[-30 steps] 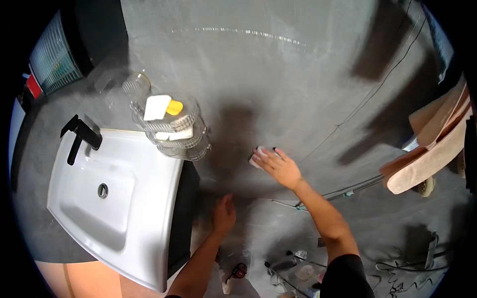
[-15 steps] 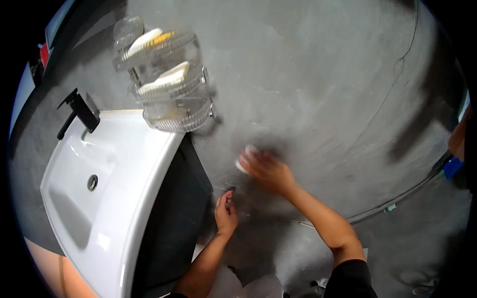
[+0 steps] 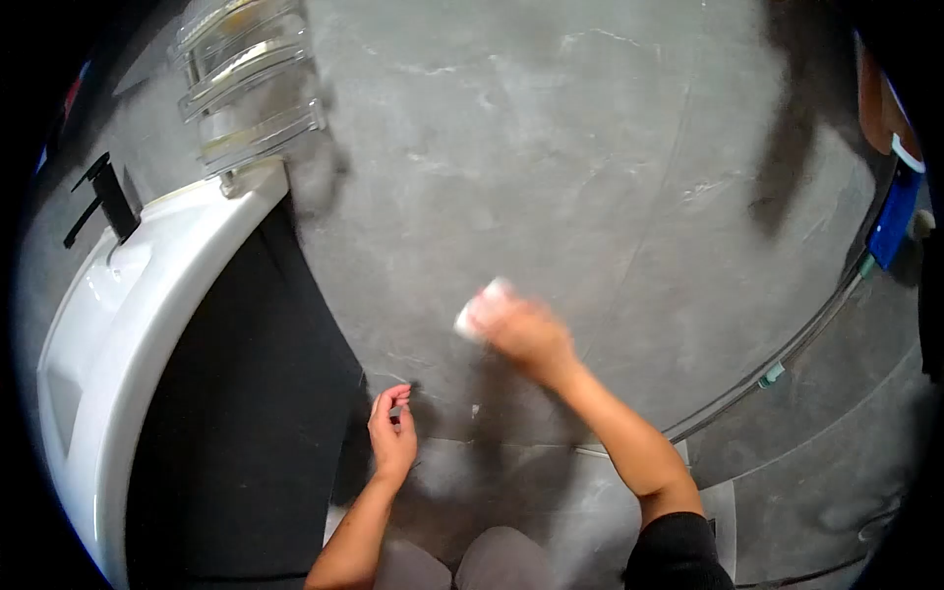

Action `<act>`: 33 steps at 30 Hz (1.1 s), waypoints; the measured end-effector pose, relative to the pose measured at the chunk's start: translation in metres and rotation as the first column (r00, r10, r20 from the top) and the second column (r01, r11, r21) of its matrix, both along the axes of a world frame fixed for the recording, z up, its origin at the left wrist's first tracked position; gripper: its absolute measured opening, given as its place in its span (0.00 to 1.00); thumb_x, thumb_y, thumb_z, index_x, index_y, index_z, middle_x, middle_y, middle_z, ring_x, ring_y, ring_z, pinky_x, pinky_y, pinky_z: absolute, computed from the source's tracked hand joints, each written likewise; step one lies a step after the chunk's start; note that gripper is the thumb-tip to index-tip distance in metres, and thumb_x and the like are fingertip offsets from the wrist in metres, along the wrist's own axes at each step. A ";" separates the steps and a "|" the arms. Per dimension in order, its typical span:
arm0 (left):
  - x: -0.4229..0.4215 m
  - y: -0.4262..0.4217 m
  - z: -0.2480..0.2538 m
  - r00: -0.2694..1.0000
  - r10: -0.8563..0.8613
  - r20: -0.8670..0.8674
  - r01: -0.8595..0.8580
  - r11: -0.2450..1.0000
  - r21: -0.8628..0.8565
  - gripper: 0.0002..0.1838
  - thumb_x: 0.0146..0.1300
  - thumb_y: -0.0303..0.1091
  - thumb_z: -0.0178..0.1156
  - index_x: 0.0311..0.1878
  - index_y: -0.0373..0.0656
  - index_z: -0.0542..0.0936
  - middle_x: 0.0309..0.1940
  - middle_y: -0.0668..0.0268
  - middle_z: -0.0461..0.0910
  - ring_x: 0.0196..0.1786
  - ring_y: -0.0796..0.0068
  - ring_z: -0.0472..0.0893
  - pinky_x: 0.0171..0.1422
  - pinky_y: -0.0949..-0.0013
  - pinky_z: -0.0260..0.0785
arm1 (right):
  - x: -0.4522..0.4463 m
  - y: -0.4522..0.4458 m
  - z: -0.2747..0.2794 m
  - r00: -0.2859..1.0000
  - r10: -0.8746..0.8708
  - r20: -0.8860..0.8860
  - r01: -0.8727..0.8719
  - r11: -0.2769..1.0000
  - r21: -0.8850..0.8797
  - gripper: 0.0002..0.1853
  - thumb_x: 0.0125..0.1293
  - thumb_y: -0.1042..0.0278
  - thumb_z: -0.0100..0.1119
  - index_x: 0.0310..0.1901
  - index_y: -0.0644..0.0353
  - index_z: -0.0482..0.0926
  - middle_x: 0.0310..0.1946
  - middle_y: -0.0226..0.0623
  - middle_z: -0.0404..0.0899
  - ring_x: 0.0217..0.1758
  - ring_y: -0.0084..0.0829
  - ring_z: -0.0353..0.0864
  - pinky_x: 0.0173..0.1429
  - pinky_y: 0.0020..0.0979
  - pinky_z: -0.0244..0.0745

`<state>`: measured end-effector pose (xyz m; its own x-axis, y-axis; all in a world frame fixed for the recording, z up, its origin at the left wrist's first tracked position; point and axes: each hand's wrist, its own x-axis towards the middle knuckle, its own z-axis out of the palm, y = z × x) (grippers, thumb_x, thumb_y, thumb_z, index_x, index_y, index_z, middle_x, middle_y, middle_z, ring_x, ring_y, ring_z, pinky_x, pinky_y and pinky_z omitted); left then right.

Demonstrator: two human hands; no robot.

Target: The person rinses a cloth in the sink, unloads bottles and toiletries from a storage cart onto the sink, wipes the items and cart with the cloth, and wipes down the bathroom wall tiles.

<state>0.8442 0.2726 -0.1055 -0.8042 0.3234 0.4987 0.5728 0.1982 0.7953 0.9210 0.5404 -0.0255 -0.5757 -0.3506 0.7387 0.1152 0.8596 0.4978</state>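
My right hand [image 3: 531,339] is pressed against the grey wall [image 3: 551,177], its fingers closed over a white sponge [image 3: 479,313]. Motion blurs the hand and the sponge, so the sponge's exact shape is unclear. Lower and to the left, my left hand [image 3: 393,438] is raised near the foot of the wall, beside the dark cabinet [image 3: 236,393]. Its fingers are loosely bent, with a gap between them and the thumb, and it holds nothing.
A white washbasin [image 3: 147,285] with a black faucet [image 3: 115,202] tops the cabinet at left. Above its corner stands a clear tiered rack [image 3: 251,74]. A blue object [image 3: 895,221] is at the far right, near a glass edge with a small clip [image 3: 772,375].
The view has shifted, so the basin, rack and cabinet sit farther left and the blue object shows more. My right hand stays on the wall with the sponge, blurred in both frames.
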 end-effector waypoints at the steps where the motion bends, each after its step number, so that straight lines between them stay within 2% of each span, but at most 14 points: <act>1: 0.003 0.005 0.002 1.000 0.000 0.004 0.000 1.000 -0.012 0.15 0.62 0.17 0.52 0.51 0.41 0.79 0.44 0.65 0.80 0.46 0.75 0.80 0.38 0.75 0.71 | 0.009 0.008 0.023 0.993 -0.045 -0.112 0.029 0.990 -0.142 0.26 0.69 0.61 0.49 0.70 0.40 0.67 0.76 0.26 0.58 0.80 0.29 0.51 0.77 0.41 0.54; 8: 0.029 0.029 0.016 0.983 -0.162 -0.083 0.164 0.986 0.018 0.12 0.64 0.18 0.54 0.47 0.40 0.81 0.40 0.63 0.81 0.42 0.73 0.81 0.37 0.75 0.71 | 0.049 0.011 -0.100 0.983 -0.131 0.125 0.141 0.987 -0.072 0.31 0.66 0.63 0.55 0.71 0.33 0.66 0.73 0.25 0.64 0.67 0.32 0.72 0.69 0.39 0.65; 11: 0.042 0.031 0.025 0.976 -0.211 -0.057 0.211 0.978 -0.010 0.11 0.64 0.18 0.54 0.46 0.39 0.81 0.39 0.63 0.82 0.42 0.73 0.82 0.37 0.75 0.71 | 0.062 0.017 -0.042 0.980 -0.201 0.005 0.194 0.939 -0.284 0.33 0.66 0.66 0.54 0.73 0.36 0.63 0.75 0.31 0.61 0.69 0.38 0.70 0.71 0.43 0.63; 13: 0.046 0.038 0.027 0.968 -0.238 -0.073 0.238 0.971 -0.010 0.11 0.64 0.19 0.54 0.46 0.39 0.81 0.39 0.63 0.82 0.42 0.74 0.82 0.37 0.75 0.71 | 0.061 0.018 0.029 0.935 -0.245 -0.258 0.117 0.897 -0.426 0.33 0.64 0.70 0.53 0.73 0.40 0.63 0.75 0.41 0.59 0.69 0.46 0.69 0.71 0.52 0.61; 16: 0.049 0.045 0.033 0.965 -0.246 -0.096 0.248 0.969 0.009 0.11 0.65 0.19 0.54 0.46 0.39 0.81 0.39 0.63 0.82 0.41 0.74 0.82 0.36 0.75 0.70 | 0.039 0.043 0.029 0.842 -0.156 -0.517 -0.088 0.905 -0.416 0.32 0.64 0.74 0.52 0.71 0.45 0.65 0.74 0.48 0.59 0.68 0.54 0.68 0.70 0.60 0.59; 18: 0.042 0.038 0.019 0.973 -0.232 -0.015 0.232 0.973 0.007 0.10 0.67 0.21 0.55 0.48 0.39 0.81 0.41 0.64 0.82 0.43 0.76 0.81 0.41 0.74 0.72 | 0.041 0.032 -0.041 0.940 -0.143 -0.309 -0.025 0.876 -0.482 0.31 0.63 0.75 0.53 0.70 0.46 0.66 0.74 0.49 0.58 0.68 0.57 0.67 0.72 0.62 0.57; 19: 0.037 0.035 0.008 0.975 -0.220 0.027 0.219 0.976 0.007 0.10 0.68 0.22 0.55 0.49 0.39 0.81 0.42 0.64 0.83 0.44 0.77 0.81 0.44 0.74 0.73 | 0.044 0.027 -0.089 0.992 -0.094 -0.084 0.042 0.876 -0.480 0.31 0.65 0.71 0.54 0.71 0.44 0.64 0.75 0.48 0.57 0.69 0.55 0.67 0.74 0.61 0.55; 20: 0.035 0.031 -0.003 0.972 -0.209 0.108 0.215 0.976 -0.044 0.10 0.68 0.22 0.55 0.50 0.39 0.80 0.42 0.65 0.83 0.44 0.78 0.81 0.44 0.74 0.72 | 0.048 0.015 -0.127 0.943 -0.124 0.308 0.258 0.858 -0.444 0.30 0.67 0.63 0.52 0.72 0.39 0.64 0.74 0.39 0.60 0.72 0.44 0.65 0.76 0.54 0.54; 22: 0.025 0.021 -0.028 0.949 -0.172 0.263 0.215 0.966 -0.145 0.11 0.68 0.23 0.55 0.51 0.39 0.80 0.43 0.67 0.83 0.44 0.80 0.80 0.45 0.74 0.72 | 0.049 0.010 -0.145 0.919 -0.193 0.344 0.244 0.963 -0.113 0.30 0.68 0.58 0.51 0.72 0.37 0.63 0.74 0.31 0.61 0.74 0.36 0.62 0.77 0.48 0.53; 24: 0.004 0.016 -0.075 0.930 -0.173 0.324 0.206 0.976 -0.069 0.12 0.67 0.21 0.55 0.52 0.41 0.80 0.41 0.68 0.83 0.41 0.82 0.78 0.45 0.76 0.70 | 0.034 0.002 -0.131 0.911 -0.242 0.334 0.197 0.967 0.162 0.30 0.68 0.56 0.49 0.72 0.37 0.63 0.75 0.20 0.60 0.77 0.27 0.56 0.77 0.39 0.51; 26: -0.003 0.007 -0.094 0.901 -0.137 0.411 0.162 0.986 -0.026 0.14 0.66 0.20 0.55 0.53 0.42 0.79 0.42 0.70 0.83 0.39 0.84 0.76 0.48 0.76 0.68 | -0.001 -0.009 -0.085 0.977 -0.213 0.001 0.209 0.960 0.184 0.29 0.68 0.59 0.49 0.72 0.41 0.64 0.75 0.24 0.60 0.76 0.30 0.59 0.74 0.40 0.57; 28: -0.009 0.006 -0.106 0.862 -0.076 0.501 0.098 0.995 -0.018 0.14 0.66 0.20 0.54 0.53 0.42 0.79 0.42 0.69 0.83 0.40 0.84 0.76 0.48 0.76 0.68 | -0.027 -0.032 -0.021 0.992 0.013 -0.128 -0.038 0.979 -0.199 0.28 0.68 0.62 0.48 0.70 0.46 0.66 0.72 0.28 0.65 0.73 0.32 0.64 0.69 0.41 0.63; 31: -0.028 0.000 -0.137 0.842 -0.036 0.539 0.031 0.999 0.017 0.14 0.65 0.19 0.54 0.53 0.41 0.79 0.43 0.68 0.83 0.41 0.83 0.77 0.49 0.76 0.69 | -0.070 -0.058 -0.055 0.990 0.137 -0.037 -0.141 0.973 -0.181 0.26 0.68 0.63 0.47 0.69 0.49 0.68 0.71 0.32 0.67 0.71 0.34 0.67 0.66 0.40 0.68; 33: -0.037 -0.011 -0.160 0.849 -0.035 0.527 0.014 0.999 0.044 0.14 0.66 0.19 0.53 0.53 0.41 0.79 0.43 0.68 0.83 0.42 0.82 0.77 0.49 0.76 0.69 | -0.085 -0.071 -0.157 0.962 0.183 0.205 -0.191 0.981 0.021 0.27 0.68 0.63 0.46 0.68 0.56 0.68 0.71 0.34 0.67 0.74 0.34 0.64 0.72 0.38 0.62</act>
